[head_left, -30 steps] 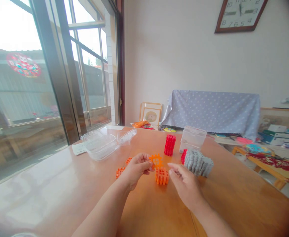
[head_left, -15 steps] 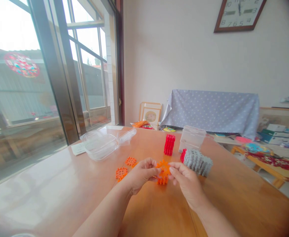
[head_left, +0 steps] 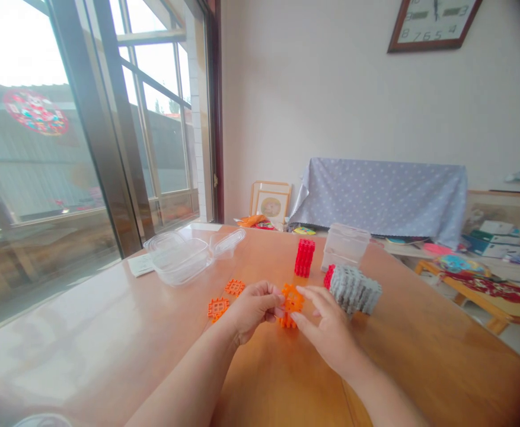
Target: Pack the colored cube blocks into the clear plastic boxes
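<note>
I note L hand (head_left: 251,308) and R hand (head_left: 326,329) both pinched on one orange grid block (head_left: 292,299), held btwn them above the wooden table (head_left: 153,332), over a 2nd orange piece (head_left: 286,322). Block sits upright, face toward me; L hand is nearer, and 2 loose orange tiles (head_left: 225,298) lie left of it.

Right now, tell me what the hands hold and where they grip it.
Both hands pinch one orange lattice block: the left hand at its left edge, the right hand at its right edge.

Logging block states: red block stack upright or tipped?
Upright. The red block stack stands on end on the table, taller than wide, beyond both hands.
</note>
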`<state>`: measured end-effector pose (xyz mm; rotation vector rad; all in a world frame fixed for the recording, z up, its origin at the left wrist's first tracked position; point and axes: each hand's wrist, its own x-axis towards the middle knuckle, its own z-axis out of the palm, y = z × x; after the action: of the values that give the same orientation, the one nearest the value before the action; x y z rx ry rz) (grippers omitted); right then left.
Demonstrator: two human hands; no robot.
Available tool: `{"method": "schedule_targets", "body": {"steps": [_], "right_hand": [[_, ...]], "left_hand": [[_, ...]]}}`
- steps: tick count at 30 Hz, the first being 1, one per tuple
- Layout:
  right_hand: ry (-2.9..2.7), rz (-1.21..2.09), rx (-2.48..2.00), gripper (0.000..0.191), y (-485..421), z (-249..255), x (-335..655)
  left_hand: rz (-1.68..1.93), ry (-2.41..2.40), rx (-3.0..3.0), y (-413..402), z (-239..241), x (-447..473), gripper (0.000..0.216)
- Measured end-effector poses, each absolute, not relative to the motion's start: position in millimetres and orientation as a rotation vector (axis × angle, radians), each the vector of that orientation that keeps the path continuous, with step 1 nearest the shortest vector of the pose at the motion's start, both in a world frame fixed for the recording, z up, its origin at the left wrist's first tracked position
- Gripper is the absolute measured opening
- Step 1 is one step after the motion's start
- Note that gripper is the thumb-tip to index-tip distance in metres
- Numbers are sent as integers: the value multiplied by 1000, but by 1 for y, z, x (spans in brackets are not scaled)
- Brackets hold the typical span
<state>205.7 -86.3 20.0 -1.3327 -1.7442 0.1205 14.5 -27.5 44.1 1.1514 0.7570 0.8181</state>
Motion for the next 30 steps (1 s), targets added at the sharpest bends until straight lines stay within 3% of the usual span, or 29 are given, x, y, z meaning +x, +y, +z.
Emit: {"method": "schedule_targets", "body": {"steps": [5,12,30], "right_hand": [[-1746,160,-1324,41,-81,14,213],[-1760,161,-1358,39,-73,1,219],[-1809,160,-1391,38,-70,-5,217]], "left_hand": [[802,777,1200,-27,44,13,30],[862,1020,1360,-19,37,6,14],[820,1062,1531,-10,30,-1,16]]}}
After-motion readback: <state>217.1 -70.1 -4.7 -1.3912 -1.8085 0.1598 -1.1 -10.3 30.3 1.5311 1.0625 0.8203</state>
